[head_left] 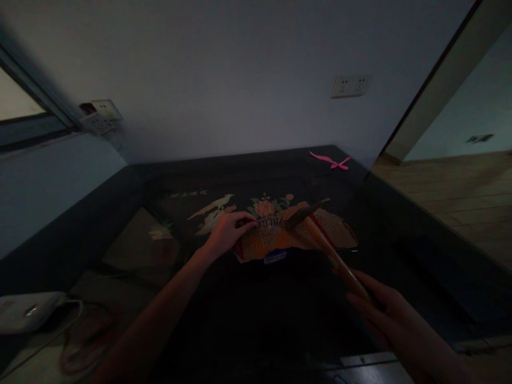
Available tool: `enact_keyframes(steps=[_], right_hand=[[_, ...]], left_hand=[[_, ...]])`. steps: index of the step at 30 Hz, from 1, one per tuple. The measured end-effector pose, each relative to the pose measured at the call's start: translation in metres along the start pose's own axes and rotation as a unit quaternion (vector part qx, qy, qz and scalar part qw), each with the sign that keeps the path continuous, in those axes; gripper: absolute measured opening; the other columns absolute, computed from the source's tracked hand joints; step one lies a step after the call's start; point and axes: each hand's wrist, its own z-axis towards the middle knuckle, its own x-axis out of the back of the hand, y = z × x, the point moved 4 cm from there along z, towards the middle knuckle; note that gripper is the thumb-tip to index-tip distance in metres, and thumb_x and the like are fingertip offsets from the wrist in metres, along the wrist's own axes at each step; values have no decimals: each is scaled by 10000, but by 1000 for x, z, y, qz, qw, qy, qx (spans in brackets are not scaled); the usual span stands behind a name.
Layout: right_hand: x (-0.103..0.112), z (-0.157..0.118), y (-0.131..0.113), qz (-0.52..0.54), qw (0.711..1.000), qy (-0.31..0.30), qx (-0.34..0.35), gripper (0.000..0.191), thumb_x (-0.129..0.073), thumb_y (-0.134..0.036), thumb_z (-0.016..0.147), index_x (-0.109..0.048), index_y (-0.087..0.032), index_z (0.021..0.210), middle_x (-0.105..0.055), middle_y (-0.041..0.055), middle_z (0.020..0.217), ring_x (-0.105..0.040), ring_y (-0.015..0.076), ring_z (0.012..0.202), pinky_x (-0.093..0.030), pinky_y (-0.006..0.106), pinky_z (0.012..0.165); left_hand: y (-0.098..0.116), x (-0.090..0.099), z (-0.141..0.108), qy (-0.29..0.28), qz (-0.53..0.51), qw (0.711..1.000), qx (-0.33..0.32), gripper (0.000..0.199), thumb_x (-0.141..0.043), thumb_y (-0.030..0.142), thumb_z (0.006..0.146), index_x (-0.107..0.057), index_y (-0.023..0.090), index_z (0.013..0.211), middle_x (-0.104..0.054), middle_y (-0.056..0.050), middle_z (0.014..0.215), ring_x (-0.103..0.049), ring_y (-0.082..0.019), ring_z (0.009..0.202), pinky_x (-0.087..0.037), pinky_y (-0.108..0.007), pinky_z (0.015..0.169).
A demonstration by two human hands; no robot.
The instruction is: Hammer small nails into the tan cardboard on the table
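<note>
My right hand (380,306) is wrapped round the wooden handle of a hammer (334,256). Its dark metal head (306,213) hangs over the middle of a brown, irregular board (292,240) patterned with orange, dark dots and red bands. Several thin nails (270,222) stand in a row along the board's far side. At the left end of that row, the thumb and fingers of my left hand (230,230) are pinched together on what looks like a nail, though the dim light blurs it. Under the board's near edge shows a blue and white packet (275,256).
The dark glossy table (240,314) bears a printed bird (216,205) and flower. A pink ribbon (338,164) lies at the back right corner. A white power strip (32,312) with cables sits at the left. Behind rises a wall with sockets (352,85).
</note>
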Motion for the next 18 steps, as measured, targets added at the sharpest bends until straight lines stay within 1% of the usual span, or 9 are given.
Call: enact_keyframes(steps=[1, 3, 5, 7, 9, 12, 14, 16, 18], right_hand=[[0, 0, 0, -5, 1000, -1, 1, 551, -593, -547, 828, -627, -232, 1279, -713, 50, 883, -652, 246, 774, -549, 286, 589], [-1, 1, 1, -9, 1000, -17, 5, 544, -589, -525, 843, -611, -228, 1299, -672, 28, 763, -644, 246, 767, -538, 281, 572], [-3, 1, 1, 1, 1000, -25, 14, 529, -590, -506, 852, -612, -219, 1296, -628, 7, 691, -630, 231, 727, -520, 271, 549], [-3, -1, 0, 18, 1000, -10, 18, 516, -606, -498, 845, -629, -216, 1276, -620, 0, 700, -602, 200, 662, -495, 256, 518], [-2, -5, -1, 45, 999, 16, 13, 510, -633, -499, 828, -643, -225, 1259, -590, -17, 668, -553, 163, 567, -452, 237, 455], [-1, -14, -1, 127, 991, 47, 0, 521, -694, -525, 772, -670, -256, 1218, -542, -39, 596, -516, 141, 484, -427, 227, 411], [0, -21, 3, 201, 976, 80, -2, 517, -690, -579, 750, -698, -276, 1168, -607, -5, 644, -578, 167, 525, -484, 250, 447], [3, -27, 12, 276, 953, 124, -16, 491, -666, -618, 751, -721, -298, 1119, -698, 51, 813, -668, 218, 678, -554, 282, 541], [5, -33, 29, 342, 924, 162, -44, 451, -686, -605, 741, -724, -324, 1092, -722, 56, 977, -700, 239, 812, -586, 287, 617]], left_hand=[[0, 0, 0, -4, 0, 1000, 0, 114, -607, 250, 858, -715, 221, 877, -739, 2, 827, -675, -180, 786, -503, -263, 688], [1, 2, 0, -13, -3, 1000, -4, 125, -601, 266, 858, -714, 220, 882, -739, -2, 823, -675, -186, 793, -504, -266, 685], [3, 4, 0, -22, -5, 1000, -12, 137, -594, 277, 860, -717, 222, 884, -741, -4, 826, -675, -187, 788, -509, -277, 701], [5, 6, -1, -29, 0, 999, -20, 147, -589, 284, 864, -723, 227, 879, -741, -4, 817, -673, -182, 758, -510, -288, 718], [7, 7, -1, -36, 12, 999, -26, 152, -590, 291, 865, -728, 231, 886, -744, -6, 823, -671, -181, 740, -509, -295, 721], [7, 9, -1, -39, 18, 999, -31, 157, -602, 282, 853, -722, 224, 936, -747, -19, 848, -676, -188, 762, -511, -296, 727], [6, 12, 0, -38, 15, 999, -33, 196, -610, 272, 841, -703, 213, 1003, -745, -30, 877, -680, -190, 795, -515, -296, 751], [2, 15, 0, -34, 28, 999, -31, 266, -614, 292, 837, -673, 198, 1079, -734, -55, 979, -679, -201, 882, -513, -305, 808], [-3, 19, -1, -37, 66, 997, -29, 351, -612, 367, 841, -640, 187, 1141, -696, -87, 1124, -650, -229, 1021, -491, -331, 896]])
